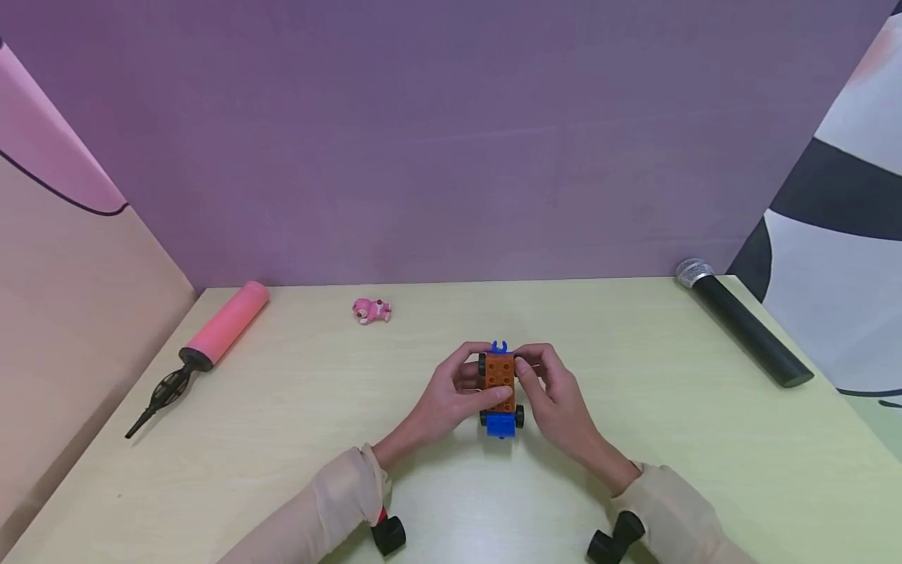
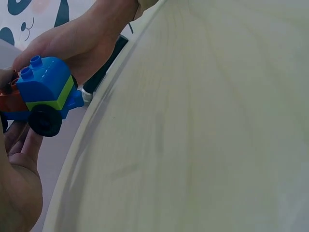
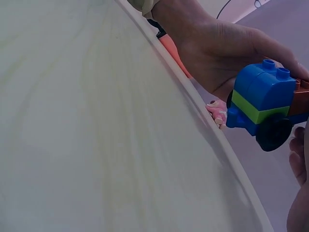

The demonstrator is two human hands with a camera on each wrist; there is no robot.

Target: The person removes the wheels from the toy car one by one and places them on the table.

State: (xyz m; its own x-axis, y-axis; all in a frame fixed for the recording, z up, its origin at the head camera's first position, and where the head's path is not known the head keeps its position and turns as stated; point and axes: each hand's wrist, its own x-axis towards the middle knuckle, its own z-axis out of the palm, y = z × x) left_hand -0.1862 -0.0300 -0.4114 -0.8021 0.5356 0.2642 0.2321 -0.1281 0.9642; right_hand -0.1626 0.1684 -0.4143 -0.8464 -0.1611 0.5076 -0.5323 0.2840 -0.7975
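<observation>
A toy car of building blocks (image 1: 501,425) is held up over the table between both hands. It has a blue rounded block at the near end, orange studded blocks along its body, black wheels and a blue hook at the far end. In the left wrist view a green layer (image 2: 53,102) shows under the blue block (image 2: 46,77). My left hand (image 1: 451,395) grips the car from the left, thumb across the orange top. On the right, my right hand (image 1: 561,403) pinches near the far right wheel, which its thumb and fingers mostly hide.
A pink hand pump (image 1: 229,325) lies at the left of the table (image 1: 296,376). Toward the back sits a small pink bear figure (image 1: 371,310). A black microphone (image 1: 750,329) lies at the right edge. Black wrist-camera parts (image 1: 389,536) show by the sleeves. A purple wall (image 1: 451,157) stands behind.
</observation>
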